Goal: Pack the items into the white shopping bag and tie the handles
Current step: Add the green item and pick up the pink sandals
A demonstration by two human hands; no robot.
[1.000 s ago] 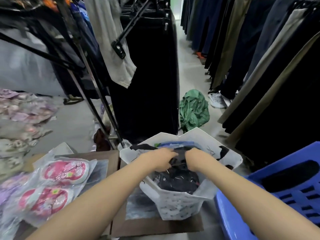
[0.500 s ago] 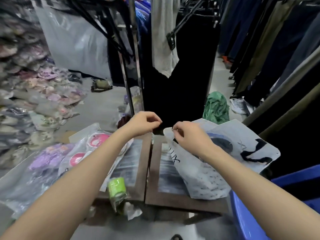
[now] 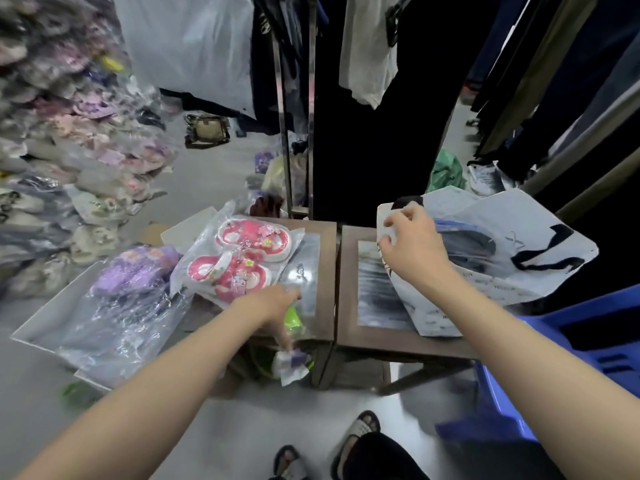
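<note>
Two pink sandals [image 3: 242,258] lie near left grip [image 3: 273,303] (unclear); right grip [image 3: 412,247] holds white bag [image 3: 519,220].

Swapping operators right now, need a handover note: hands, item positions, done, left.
Left hand: reaching down at the front edge of the left table, by a green packet; blur hides whether it grips it.
Right hand: pinches the rim of the white shopping bag, which lies on the right table.
Done: dark items are in the bag.
Left: pink sandals in clear wrap on the left table and a purple pack beside it are outside the bag; black handles are untied.
</note>
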